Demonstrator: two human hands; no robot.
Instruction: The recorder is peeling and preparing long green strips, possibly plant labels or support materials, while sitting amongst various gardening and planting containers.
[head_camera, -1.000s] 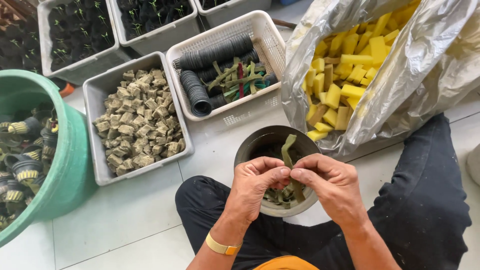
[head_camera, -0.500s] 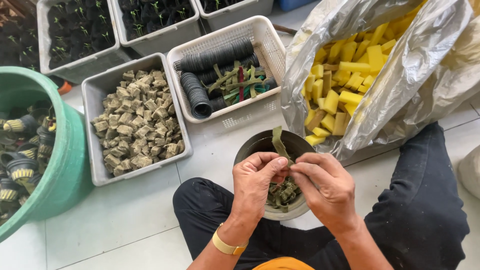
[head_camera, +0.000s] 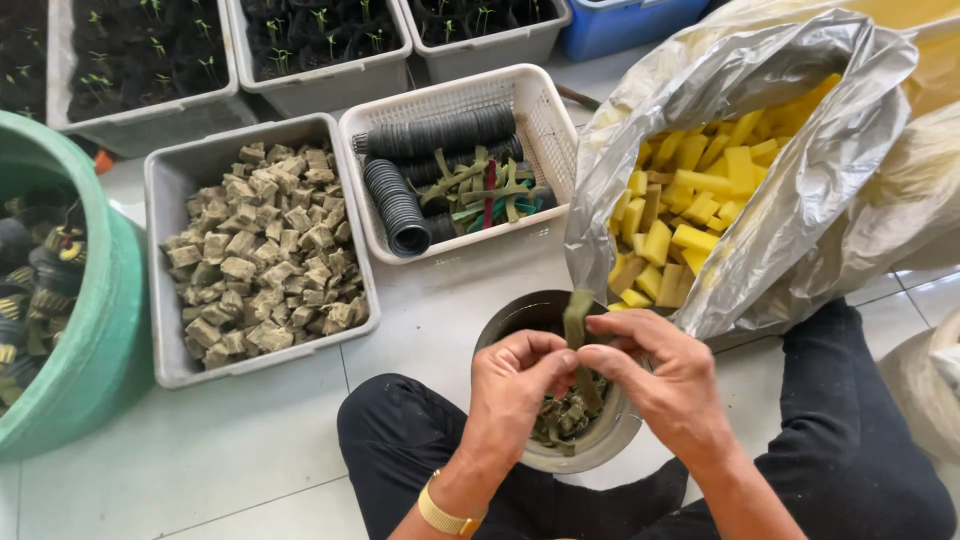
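My left hand (head_camera: 515, 385) and my right hand (head_camera: 660, 375) meet over a round grey bowl (head_camera: 500, 325) on the floor between my knees. Together they pinch a wet olive-green sponge strip (head_camera: 577, 318) that stands upright between the fingertips. Several more soggy green pieces (head_camera: 560, 420) lie in the bowl beneath. My left wrist carries a yellow band (head_camera: 440, 518). Just right of the bowl gapes a big plastic bag (head_camera: 800, 200) full of yellow sponge blocks (head_camera: 690, 200).
A grey tray of brownish-grey cubes (head_camera: 260, 255) sits to the left. A white basket (head_camera: 540, 110) holds stacked black net cups and coloured strips. Seedling trays (head_camera: 310, 35) line the back. A green tub (head_camera: 90, 350) stands far left, a blue box (head_camera: 630, 20) at the top.
Both hands have stayed together over the bowl, working the green strip; its upright end now stands shorter above the fingers. The view has shifted slightly.
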